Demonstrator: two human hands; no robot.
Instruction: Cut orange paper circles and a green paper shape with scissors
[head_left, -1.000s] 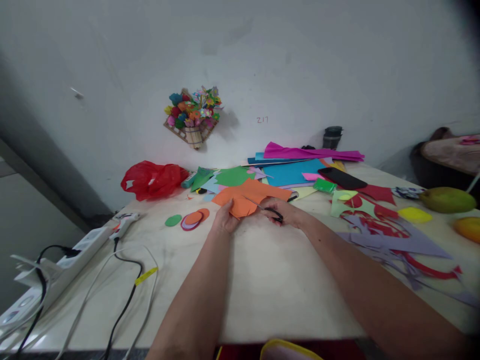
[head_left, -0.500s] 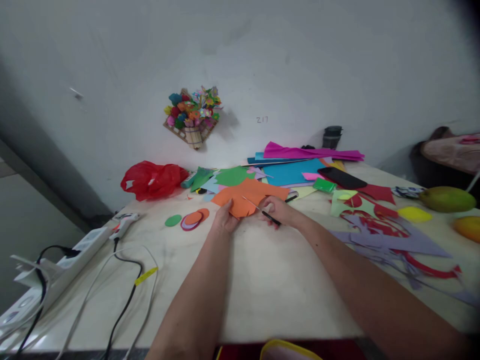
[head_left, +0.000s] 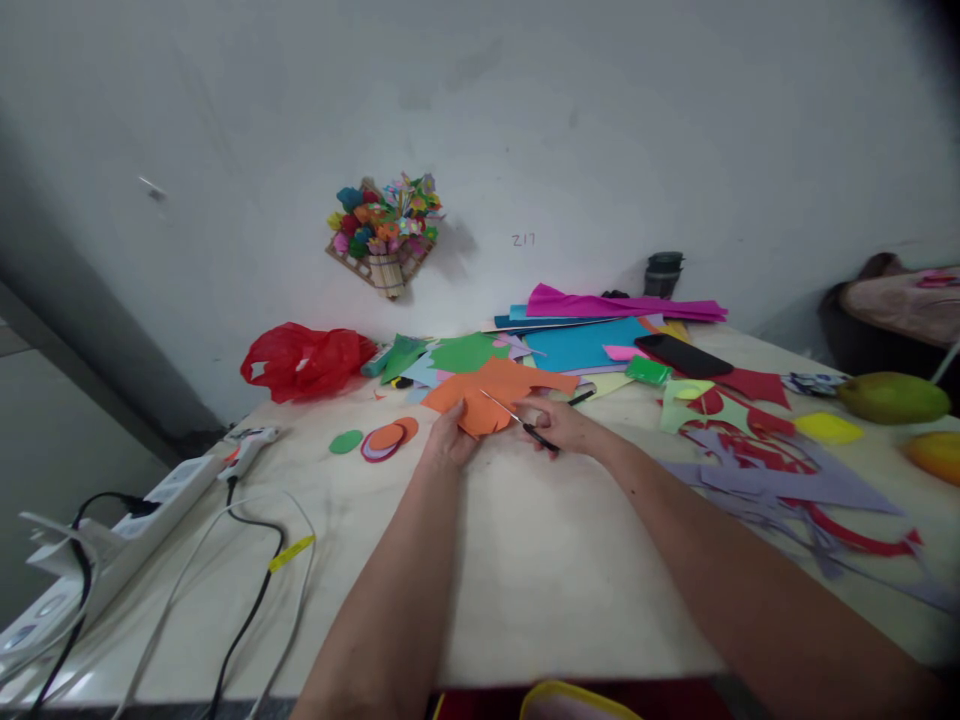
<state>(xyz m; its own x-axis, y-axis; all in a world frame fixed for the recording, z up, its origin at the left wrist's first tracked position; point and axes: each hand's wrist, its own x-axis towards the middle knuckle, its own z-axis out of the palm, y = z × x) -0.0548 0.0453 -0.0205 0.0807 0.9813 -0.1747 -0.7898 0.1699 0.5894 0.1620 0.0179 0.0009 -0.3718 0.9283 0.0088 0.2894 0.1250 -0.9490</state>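
Observation:
My left hand (head_left: 448,441) pinches the near edge of an orange paper sheet (head_left: 501,384) that lies on the table. My right hand (head_left: 564,425) grips black-handled scissors (head_left: 525,424), whose thin blades point up and left over the orange paper. Both hands sit close together at the middle of the table, fingers curled.
Cut paper circles (head_left: 382,439) lie left of my hands. Coloured paper sheets (head_left: 581,343), a black phone (head_left: 682,355) and red and purple scraps (head_left: 780,465) cover the back and right. A red plastic bag (head_left: 304,359), glue gun (head_left: 247,445), power strip (head_left: 127,535), cables and mangoes (head_left: 892,398) stand around.
The scissors' blades have lifted and swung slightly left over the orange paper; my right hand shifted a little toward the paper. The left hand stayed put.

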